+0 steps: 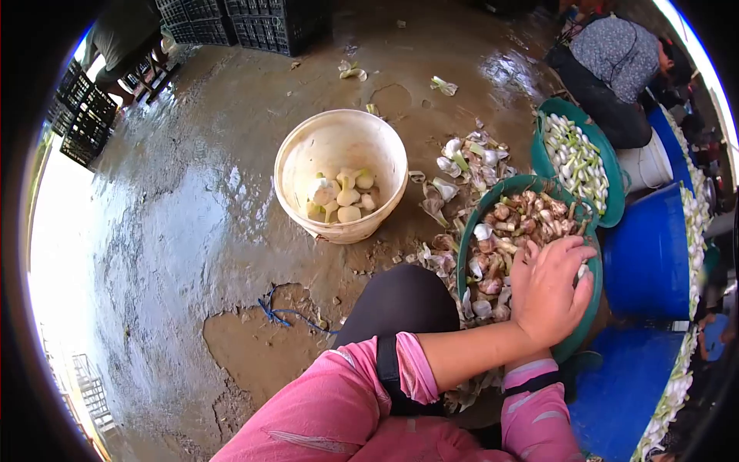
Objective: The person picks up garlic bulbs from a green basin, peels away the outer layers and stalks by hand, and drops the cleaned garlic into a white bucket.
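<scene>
"Garlic [530, 219] location: specify."

"Brown-skinned bulbs, several with stem stubs attached, lie in the near green basin [583, 327] at right, just beside the knee [404, 300]. The far green basin [612, 173], directly behind it, holds pale, slender pieces, too small to identify with certainty."

"Why this arrangement?"

"Judged by position, the near basin is set for short reach: both arms come down over it. The white bucket [323, 142] stands apart to the left, presumably so that its pale bulbs [348, 194] do not mix with the brown-skinned ones. Loose skins [435, 202] lie on the floor between bucket and basin. Blue tubs [647, 258] line the right side."

"State the position of the left hand [548, 292]."

"Left forearm crosses toward the right. The hand is over the near basin, back upward, fingers bent and partly separated, thumb standing away from them. A white piece [583, 271] shows at the gap between thumb and fingers; whether it is pinched or merely behind them, I cannot tell."

"And the right hand?"

"Largely concealed beneath the left. The right sleeve [539, 404] enters from the near side and the wrist passes under the left hand. Finger opening and contact cannot be determined. Its placement below suggests support of whatever is being handled, but no held item is confirmed."
</scene>
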The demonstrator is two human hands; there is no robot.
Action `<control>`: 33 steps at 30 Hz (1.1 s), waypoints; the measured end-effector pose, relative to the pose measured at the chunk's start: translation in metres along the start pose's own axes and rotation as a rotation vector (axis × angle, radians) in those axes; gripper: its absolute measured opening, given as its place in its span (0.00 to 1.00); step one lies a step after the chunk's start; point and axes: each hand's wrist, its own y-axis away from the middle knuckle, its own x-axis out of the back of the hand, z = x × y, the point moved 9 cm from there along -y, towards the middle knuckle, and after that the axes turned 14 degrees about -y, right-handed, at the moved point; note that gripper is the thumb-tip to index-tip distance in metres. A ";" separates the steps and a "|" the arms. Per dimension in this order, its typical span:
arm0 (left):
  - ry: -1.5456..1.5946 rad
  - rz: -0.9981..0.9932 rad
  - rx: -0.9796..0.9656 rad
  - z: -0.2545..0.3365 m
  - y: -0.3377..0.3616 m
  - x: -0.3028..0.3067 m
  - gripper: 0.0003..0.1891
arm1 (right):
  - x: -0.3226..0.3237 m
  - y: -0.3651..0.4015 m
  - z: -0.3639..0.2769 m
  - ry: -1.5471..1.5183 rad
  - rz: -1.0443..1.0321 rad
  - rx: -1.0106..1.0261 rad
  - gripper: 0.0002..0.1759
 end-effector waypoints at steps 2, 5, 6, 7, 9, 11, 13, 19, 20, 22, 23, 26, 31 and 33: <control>0.160 -0.085 0.066 -0.004 0.004 -0.014 0.13 | 0.039 0.004 0.071 0.221 0.000 -0.188 0.20; 0.228 -0.202 0.121 -0.012 0.011 -0.040 0.12 | 0.048 0.012 0.101 0.216 -0.049 -0.248 0.18; 0.218 -0.225 0.135 -0.014 0.014 -0.050 0.12 | 0.048 0.010 0.100 0.209 -0.052 -0.241 0.18; 0.206 -0.250 0.147 -0.017 0.017 -0.059 0.11 | 0.048 0.009 0.102 0.208 -0.054 -0.240 0.17; 0.194 -0.308 0.154 -0.022 0.021 -0.074 0.11 | 0.050 0.004 0.098 0.180 -0.059 -0.224 0.17; 0.195 -0.399 0.188 -0.026 0.031 -0.090 0.11 | 0.049 0.000 0.094 0.138 -0.072 -0.209 0.16; 0.190 -0.462 0.223 -0.034 0.036 -0.100 0.10 | 0.042 0.001 0.086 0.050 -0.095 -0.178 0.16; 0.561 -0.392 1.283 -0.107 0.098 -0.134 0.14 | 0.075 0.015 0.051 -0.055 0.023 -0.122 0.16; 0.581 -0.490 1.387 -0.110 0.106 -0.138 0.15 | 0.093 0.017 0.036 0.030 0.065 -0.102 0.15; 0.617 -0.541 1.523 -0.103 0.117 -0.142 0.19 | 0.132 0.043 0.008 -0.145 0.175 0.193 0.11; 0.768 -0.719 1.501 -0.088 0.117 -0.153 0.20 | 0.143 0.061 -0.010 -0.183 0.163 0.304 0.13; 1.206 -1.026 1.350 -0.049 0.110 -0.162 0.21 | 0.168 0.101 -0.061 -0.023 0.151 0.526 0.20; 0.785 -1.040 0.756 -0.018 0.097 -0.142 0.23 | 0.215 0.133 -0.058 -0.607 0.228 0.259 0.14; 0.724 -1.060 0.638 -0.012 0.104 -0.138 0.23 | 0.222 0.146 -0.081 -0.358 0.238 0.346 0.12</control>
